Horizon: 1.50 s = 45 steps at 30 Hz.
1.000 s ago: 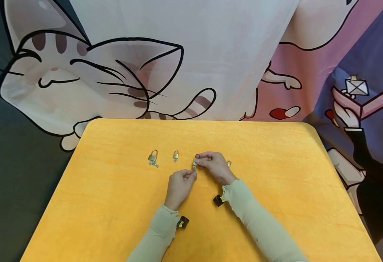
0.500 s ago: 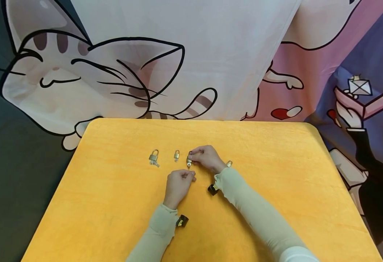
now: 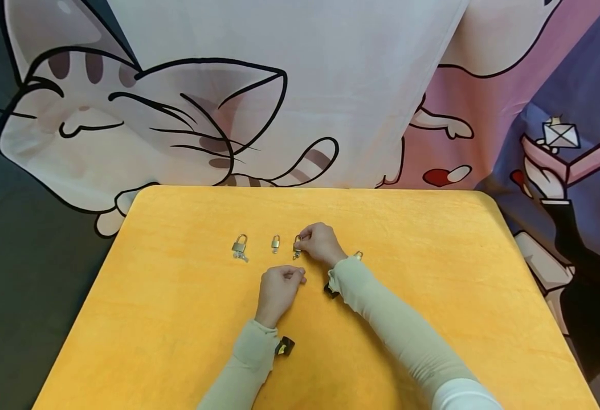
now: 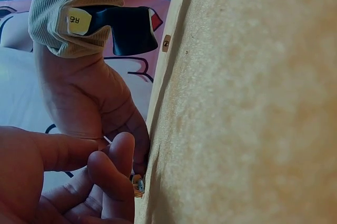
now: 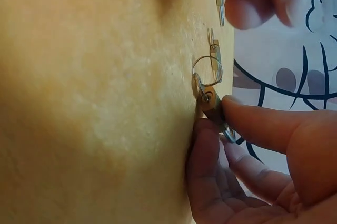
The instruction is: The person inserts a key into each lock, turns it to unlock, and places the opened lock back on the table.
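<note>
A small brass padlock (image 5: 212, 109) is pinched between the thumb and fingers of my right hand (image 3: 321, 245), low at the table surface. A key sits at the padlock's underside, with a thin wire key ring (image 5: 221, 71) hanging from it. Closer to me, my left hand (image 3: 281, 290) hovers with fingers loosely bent and nothing visible in them. A smaller padlock (image 3: 276, 243) lies just left of the held one. Farther left is a larger padlock (image 3: 239, 246) with keys attached.
Another padlock (image 3: 358, 255) shows only partly beyond my right wrist. All of this is on a yellow table (image 3: 176, 341). A cartoon-printed cloth (image 3: 361, 102) hangs behind the table's far edge.
My right hand has carried the padlock away from my left hand, leftward and farther out, down to the table beside the smaller one. The left hand, earlier touching its key end, has stayed nearly still.
</note>
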Motion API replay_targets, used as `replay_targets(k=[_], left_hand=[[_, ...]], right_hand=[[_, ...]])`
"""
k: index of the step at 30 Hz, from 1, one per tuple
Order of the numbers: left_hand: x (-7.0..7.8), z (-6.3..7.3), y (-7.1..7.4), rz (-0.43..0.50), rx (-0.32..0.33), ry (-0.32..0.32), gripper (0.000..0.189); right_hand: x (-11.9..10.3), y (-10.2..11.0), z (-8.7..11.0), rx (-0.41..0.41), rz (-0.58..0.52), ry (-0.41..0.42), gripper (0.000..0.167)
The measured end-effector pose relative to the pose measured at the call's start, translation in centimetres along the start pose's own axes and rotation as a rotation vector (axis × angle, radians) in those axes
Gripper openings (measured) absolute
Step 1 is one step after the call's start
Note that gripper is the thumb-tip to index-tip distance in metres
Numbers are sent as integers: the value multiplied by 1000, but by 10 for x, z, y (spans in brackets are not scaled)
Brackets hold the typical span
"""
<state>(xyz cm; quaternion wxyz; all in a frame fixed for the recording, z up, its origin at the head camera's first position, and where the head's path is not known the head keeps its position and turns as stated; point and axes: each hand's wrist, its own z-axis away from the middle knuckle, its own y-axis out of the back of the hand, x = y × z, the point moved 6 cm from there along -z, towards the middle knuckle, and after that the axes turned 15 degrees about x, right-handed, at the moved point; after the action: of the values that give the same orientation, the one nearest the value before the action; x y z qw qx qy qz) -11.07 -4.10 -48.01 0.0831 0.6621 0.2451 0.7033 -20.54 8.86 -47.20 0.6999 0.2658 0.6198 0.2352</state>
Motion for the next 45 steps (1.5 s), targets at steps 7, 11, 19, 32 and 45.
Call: replay_targets(k=[7, 11, 19, 32, 45], left_hand=[[1, 0, -1, -5, -3, 1, 24], [1, 0, -1, -2, -7, 1, 24], [1, -1, -1, -8, -15, 7, 21], [16, 5, -14, -93, -84, -91, 9], [72, 38, -63, -429, -260, -622, 14]], right_hand=[[2, 4, -3, 18, 24, 6, 23], [4, 7, -3, 20, 21, 6, 23], [6, 30, -5, 20, 14, 5, 26], [23, 96, 9, 45, 133, 45, 32], [61, 116, 28, -30, 346, 144, 25]])
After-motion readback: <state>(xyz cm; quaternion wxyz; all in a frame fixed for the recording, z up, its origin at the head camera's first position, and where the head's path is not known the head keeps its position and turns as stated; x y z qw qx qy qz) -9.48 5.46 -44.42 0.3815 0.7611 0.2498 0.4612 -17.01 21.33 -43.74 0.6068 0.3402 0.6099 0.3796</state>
